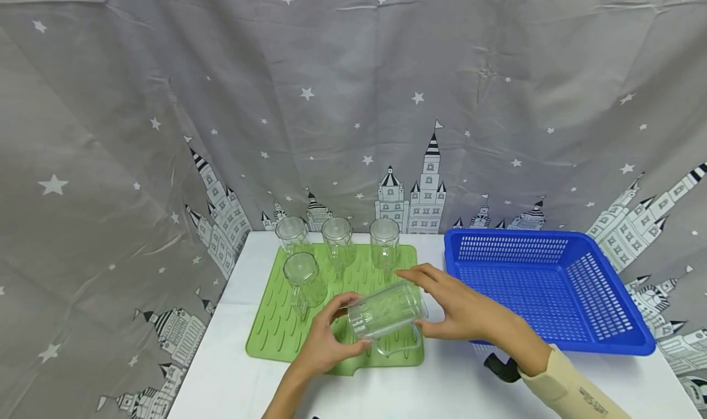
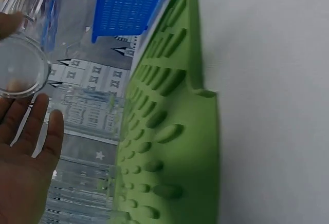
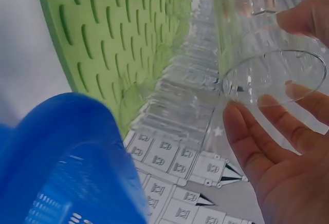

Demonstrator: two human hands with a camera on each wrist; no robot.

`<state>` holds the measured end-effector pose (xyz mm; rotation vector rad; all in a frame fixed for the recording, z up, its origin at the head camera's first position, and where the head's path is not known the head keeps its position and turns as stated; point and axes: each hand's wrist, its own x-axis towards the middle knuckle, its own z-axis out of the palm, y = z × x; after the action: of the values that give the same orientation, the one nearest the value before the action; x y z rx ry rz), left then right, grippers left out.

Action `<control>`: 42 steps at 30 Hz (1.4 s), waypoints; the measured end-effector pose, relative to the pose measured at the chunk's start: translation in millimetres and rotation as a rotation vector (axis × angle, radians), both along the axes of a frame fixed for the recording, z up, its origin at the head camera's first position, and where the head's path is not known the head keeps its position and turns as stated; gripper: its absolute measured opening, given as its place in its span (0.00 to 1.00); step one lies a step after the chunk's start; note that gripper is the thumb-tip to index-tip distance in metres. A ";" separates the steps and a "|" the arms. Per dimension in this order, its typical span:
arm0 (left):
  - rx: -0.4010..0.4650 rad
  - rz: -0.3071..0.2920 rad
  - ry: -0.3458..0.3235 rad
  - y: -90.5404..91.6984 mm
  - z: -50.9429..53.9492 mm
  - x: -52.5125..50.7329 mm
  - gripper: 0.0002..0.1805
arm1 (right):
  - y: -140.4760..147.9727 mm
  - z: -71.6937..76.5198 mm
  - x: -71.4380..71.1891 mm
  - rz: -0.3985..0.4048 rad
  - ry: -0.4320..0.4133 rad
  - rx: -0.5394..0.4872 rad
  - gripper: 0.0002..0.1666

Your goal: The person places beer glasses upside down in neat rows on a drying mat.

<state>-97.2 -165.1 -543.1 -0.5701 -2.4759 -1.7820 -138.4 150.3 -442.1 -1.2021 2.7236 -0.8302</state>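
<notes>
A clear glass mug [image 1: 386, 311] is held tilted on its side above the front of a green drying mat [image 1: 270, 336], its handle pointing down. My left hand [image 1: 326, 343] grips the thick base end, thumb and fingers on opposite sides; the left wrist view shows the round base [image 2: 23, 67] against the fingers. At the rim end, my right hand [image 1: 461, 308] holds the mug between thumb and fingers. In the right wrist view the fingertips lie along the mug's open rim [image 3: 277, 103]. Several other glass mugs [image 1: 302, 272] stand upside down on the mat.
A blue plastic basket [image 1: 563, 345] stands on the white table [image 1: 221, 345] to the right of the mat. A grey curtain [image 1: 342, 100] with stars and castles hangs behind the table. A dark curved object [image 1: 501, 368] shows beside the right wrist.
</notes>
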 end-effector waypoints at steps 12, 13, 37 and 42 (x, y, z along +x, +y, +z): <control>0.060 0.048 0.098 1.5 21.0 -2.2 0.44 | 16.0 -8.7 0.5 -0.058 0.034 -0.002 0.45; 0.059 0.050 0.099 0.9 20.7 -2.2 0.44 | 16.8 -9.4 0.8 -0.062 0.030 -0.001 0.45; 0.010 0.063 0.063 -2.3 21.0 -7.8 0.42 | 28.1 -16.5 1.6 -0.140 -0.017 0.008 0.44; -0.051 0.069 0.065 0.2 22.9 -12.6 0.43 | 36.8 -15.9 2.9 -0.178 -0.021 0.008 0.44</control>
<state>-109.8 -164.9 -520.2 -0.5290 -2.4725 -1.6539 -135.4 187.1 -458.0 -0.9546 2.8454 -0.8419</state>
